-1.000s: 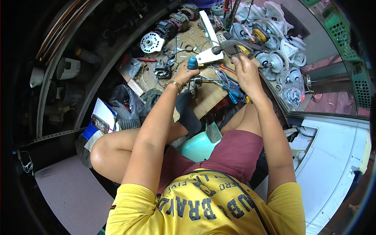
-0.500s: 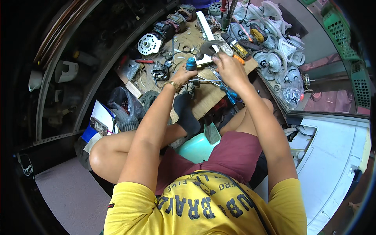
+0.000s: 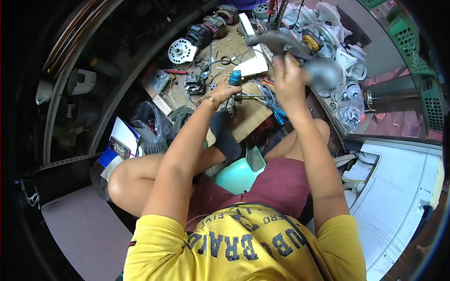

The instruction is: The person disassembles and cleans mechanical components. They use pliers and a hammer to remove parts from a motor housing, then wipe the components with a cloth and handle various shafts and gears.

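My left hand (image 3: 224, 91) is wrapped round the blue-green handle (image 3: 235, 77) of what looks like a screwdriver, held upright over a small motor-like part with a thin metal shaft (image 3: 253, 96). What the tool's lower end touches is hidden beneath my fingers. My right hand (image 3: 288, 84) is closed on a hammer, raised to the right of the handle and apart from it. The dark hammer head (image 3: 274, 41) is smeared by motion. Beside that hand is a blurred grey round shape (image 3: 323, 74) that I cannot make out.
On the wooden board (image 3: 251, 124) lie a white panel (image 3: 251, 65), pliers with blue handles (image 3: 277, 114) and a small motor part (image 3: 194, 83). Several motor windings (image 3: 199, 33) line the back. White plastic parts (image 3: 344, 58) are heaped at right; a light-green basin (image 3: 236, 175) sits between my legs.
My right hand has lifted the hammer up and to the right, away from the blue-green handle. The left hand keeps its grip, shifted slightly right in the picture.
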The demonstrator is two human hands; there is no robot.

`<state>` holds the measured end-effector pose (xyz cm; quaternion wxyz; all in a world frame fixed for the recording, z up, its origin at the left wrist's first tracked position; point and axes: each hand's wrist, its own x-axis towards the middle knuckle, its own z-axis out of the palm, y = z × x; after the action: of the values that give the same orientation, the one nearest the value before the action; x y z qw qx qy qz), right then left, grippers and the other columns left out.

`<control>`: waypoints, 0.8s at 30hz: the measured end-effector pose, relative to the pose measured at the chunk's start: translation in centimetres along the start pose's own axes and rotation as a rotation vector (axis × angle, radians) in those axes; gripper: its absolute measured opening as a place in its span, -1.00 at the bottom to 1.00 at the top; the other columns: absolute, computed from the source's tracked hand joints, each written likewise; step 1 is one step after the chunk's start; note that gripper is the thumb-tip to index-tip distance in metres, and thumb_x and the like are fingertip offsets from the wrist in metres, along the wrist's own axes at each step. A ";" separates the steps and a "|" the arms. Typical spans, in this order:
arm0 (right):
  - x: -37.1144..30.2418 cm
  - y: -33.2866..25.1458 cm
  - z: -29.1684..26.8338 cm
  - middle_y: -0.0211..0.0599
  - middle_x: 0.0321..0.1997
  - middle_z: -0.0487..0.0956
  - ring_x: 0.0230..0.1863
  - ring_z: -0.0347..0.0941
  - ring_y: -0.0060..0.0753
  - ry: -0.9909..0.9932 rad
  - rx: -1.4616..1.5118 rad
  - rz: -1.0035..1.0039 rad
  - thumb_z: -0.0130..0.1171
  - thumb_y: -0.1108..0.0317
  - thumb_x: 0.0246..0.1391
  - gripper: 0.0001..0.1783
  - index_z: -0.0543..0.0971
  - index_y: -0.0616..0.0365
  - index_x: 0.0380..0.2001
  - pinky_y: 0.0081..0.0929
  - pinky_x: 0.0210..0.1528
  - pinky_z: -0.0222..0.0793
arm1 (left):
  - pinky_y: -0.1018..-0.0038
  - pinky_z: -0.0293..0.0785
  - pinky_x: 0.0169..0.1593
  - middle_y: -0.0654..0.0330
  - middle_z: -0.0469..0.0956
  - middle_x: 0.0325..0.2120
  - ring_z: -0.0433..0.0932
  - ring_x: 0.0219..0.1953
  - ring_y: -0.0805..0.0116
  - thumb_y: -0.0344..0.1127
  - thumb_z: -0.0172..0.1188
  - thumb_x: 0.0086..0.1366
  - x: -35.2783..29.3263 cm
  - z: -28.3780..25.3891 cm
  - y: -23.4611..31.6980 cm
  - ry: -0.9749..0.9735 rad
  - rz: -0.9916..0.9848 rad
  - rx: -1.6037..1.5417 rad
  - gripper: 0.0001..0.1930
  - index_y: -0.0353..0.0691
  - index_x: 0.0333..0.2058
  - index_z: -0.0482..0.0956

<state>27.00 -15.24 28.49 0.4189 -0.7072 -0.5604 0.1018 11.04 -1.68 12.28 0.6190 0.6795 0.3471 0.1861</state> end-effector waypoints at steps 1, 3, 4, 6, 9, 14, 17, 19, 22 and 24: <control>-0.5 0.9 0.6 0.18 -0.52 0.53 -0.40 0.49 0.31 0.001 -0.032 0.003 0.01 0.14 0.28 -0.67 0.50 0.22 -0.34 0.12 -0.37 0.33 | 0.50 0.41 -0.28 0.31 0.51 -0.50 0.43 -0.43 0.53 -0.26 0.33 0.01 0.3 0.2 0.0 -0.021 -0.024 0.044 -0.74 -0.25 -0.37 0.52; -0.5 -0.1 0.9 0.21 -0.52 0.53 -0.38 0.52 0.30 -0.139 -0.174 -0.063 0.01 0.15 0.28 -0.67 0.51 0.22 -0.36 0.11 -0.33 0.36 | 0.50 0.42 -0.27 0.31 0.52 -0.50 0.43 -0.44 0.52 -0.25 0.35 -0.01 0.4 0.1 -0.3 -0.034 -0.002 -0.035 -0.73 -0.26 -0.38 0.52; 0.0 -0.1 0.2 0.21 -0.52 0.53 -0.37 0.52 0.30 -0.159 -0.160 -0.028 0.02 0.15 0.28 -0.67 0.50 0.22 -0.36 0.10 -0.32 0.36 | 0.50 0.41 -0.27 0.31 0.52 -0.51 0.43 -0.45 0.52 -0.25 0.35 -0.01 0.5 -0.1 -0.3 -0.030 0.018 -0.037 -0.74 -0.25 -0.39 0.52; 0.1 -0.6 -1.3 0.20 -0.53 0.53 -0.37 0.52 0.29 -0.091 -0.107 -0.001 0.02 0.15 0.28 -0.67 0.50 0.23 -0.36 0.08 -0.33 0.36 | 0.52 0.41 -0.28 0.34 0.51 -0.54 0.43 -0.48 0.52 -0.24 0.36 0.00 -0.2 -0.4 -0.8 0.012 -0.017 0.039 -0.78 -0.22 -0.44 0.54; -0.1 -1.0 -4.5 0.18 -0.38 0.57 -0.29 0.52 0.25 0.062 -0.039 -0.019 0.00 0.12 0.31 -0.58 0.51 0.37 -0.20 -0.11 -0.26 0.38 | 0.53 0.41 -0.28 0.36 0.51 -0.55 0.44 -0.47 0.55 -0.27 0.35 0.02 -0.9 -0.3 -0.3 -0.025 0.061 -0.056 -0.80 -0.21 -0.45 0.54; -1.2 0.5 -5.4 0.12 -0.38 0.57 -0.32 0.53 0.14 0.054 -0.029 0.058 -0.01 0.14 0.32 -0.60 0.50 0.35 -0.19 -0.17 -0.26 0.38 | 0.54 0.41 -0.34 0.35 0.53 -0.53 0.43 -0.49 0.59 -0.31 0.32 0.04 -0.8 -1.3 1.0 0.081 0.005 -0.128 -0.83 -0.22 -0.40 0.56; -1.7 0.6 -4.5 0.10 -0.38 0.57 -0.35 0.51 0.13 0.026 -0.029 0.104 0.00 0.16 0.32 -0.62 0.50 0.35 -0.20 -0.19 -0.26 0.37 | 0.52 0.40 -0.36 0.36 0.51 -0.55 0.43 -0.49 0.58 -0.31 0.32 0.03 -0.8 -1.2 0.6 0.064 0.054 -0.098 -0.83 -0.22 -0.43 0.53; -2.0 1.9 -4.2 0.08 -0.40 0.56 -0.37 0.49 0.08 0.046 -0.021 0.061 0.01 0.16 0.31 -0.63 0.50 0.35 -0.21 -0.21 -0.26 0.37 | 0.52 0.39 -0.36 0.36 0.49 -0.58 0.41 -0.50 0.58 -0.31 0.32 0.02 -0.6 0.5 0.8 0.089 0.059 -0.150 -0.83 -0.21 -0.49 0.50; -1.9 1.3 -2.8 0.04 -0.40 0.55 -0.35 0.50 -0.01 0.017 0.015 0.030 0.02 0.19 0.31 -0.66 0.50 0.33 -0.22 -0.25 -0.25 0.37 | 0.54 0.38 -0.38 0.38 0.47 -0.59 0.39 -0.52 0.58 -0.31 0.32 0.03 -1.1 -1.4 -0.5 0.060 0.049 -0.077 -0.82 -0.21 -0.51 0.49; -2.0 1.5 -2.8 0.11 -0.40 0.54 -0.30 0.49 0.13 -0.008 0.020 0.076 0.02 0.19 0.30 -0.66 0.50 0.32 -0.21 -0.15 -0.25 0.35 | 0.54 0.37 -0.39 0.39 0.46 -0.59 0.39 -0.53 0.59 -0.31 0.32 0.03 -1.0 -1.0 -0.4 0.028 0.035 -0.089 -0.82 -0.21 -0.51 0.49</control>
<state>29.06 -18.33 28.55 0.4195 -0.7234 -0.5337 0.1260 9.58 -1.70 12.22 0.6402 0.6547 0.3352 0.2216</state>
